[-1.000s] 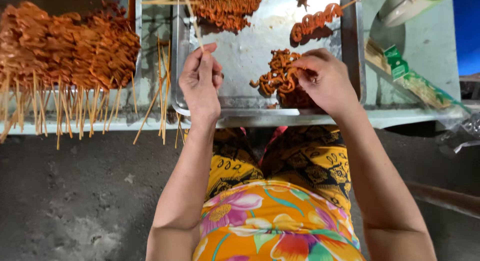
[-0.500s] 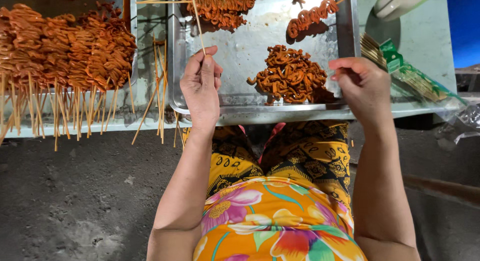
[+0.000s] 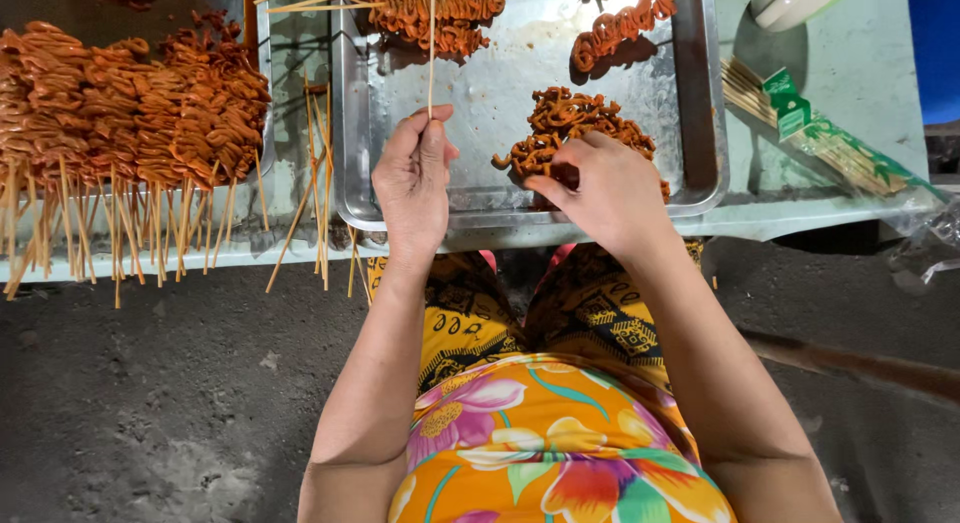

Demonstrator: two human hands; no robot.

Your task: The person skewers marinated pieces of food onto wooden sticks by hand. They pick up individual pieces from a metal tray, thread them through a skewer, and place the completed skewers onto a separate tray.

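Skewering at the metal tray (image 3: pixel 700 103)

Left hand (image 3: pixel 412 188) fingers pinch a bare bamboo skewer (image 3: pixel 431 43) upright; right hand (image 3: pixel 610 188) fingers close on the orange meat pile (image 3: pixel 570 118).

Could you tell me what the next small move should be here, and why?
Probably lift one coiled strip from the pile with the right hand and bring it to the skewer. The left hand holds that skewer upright and bare, and the right hand's fingers are already on the pile in the tray.
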